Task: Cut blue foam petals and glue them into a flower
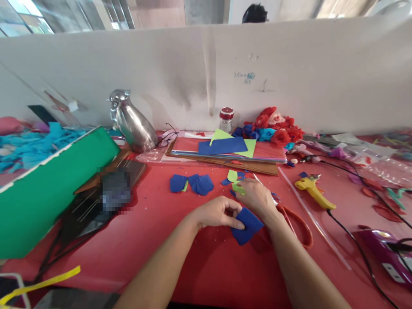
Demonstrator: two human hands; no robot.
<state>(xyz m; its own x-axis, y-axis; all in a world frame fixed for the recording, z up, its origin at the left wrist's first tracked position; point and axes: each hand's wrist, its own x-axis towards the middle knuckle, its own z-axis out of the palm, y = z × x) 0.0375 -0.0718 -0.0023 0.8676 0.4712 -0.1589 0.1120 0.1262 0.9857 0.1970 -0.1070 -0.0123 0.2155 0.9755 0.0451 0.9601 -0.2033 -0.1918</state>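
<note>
Box (64, 184) (green-sided) | blue strips (48, 143) inside | left hand (222, 213): blue piece (247, 229)

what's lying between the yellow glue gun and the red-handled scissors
A long, clear plastic strip runs diagonally across the red tabletop between the yellow glue gun and the red-handled scissors, as the head view shows.

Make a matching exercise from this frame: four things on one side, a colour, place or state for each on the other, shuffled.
1. Glue gun
2. Metal jug
3. Jar
4. Left hand

A. Topped by a red lid
B. Holding a blue piece
C. Silver, left of the jar
D. Yellow, on the right side

Pairs: 1-D, 2-C, 3-A, 4-B
</note>
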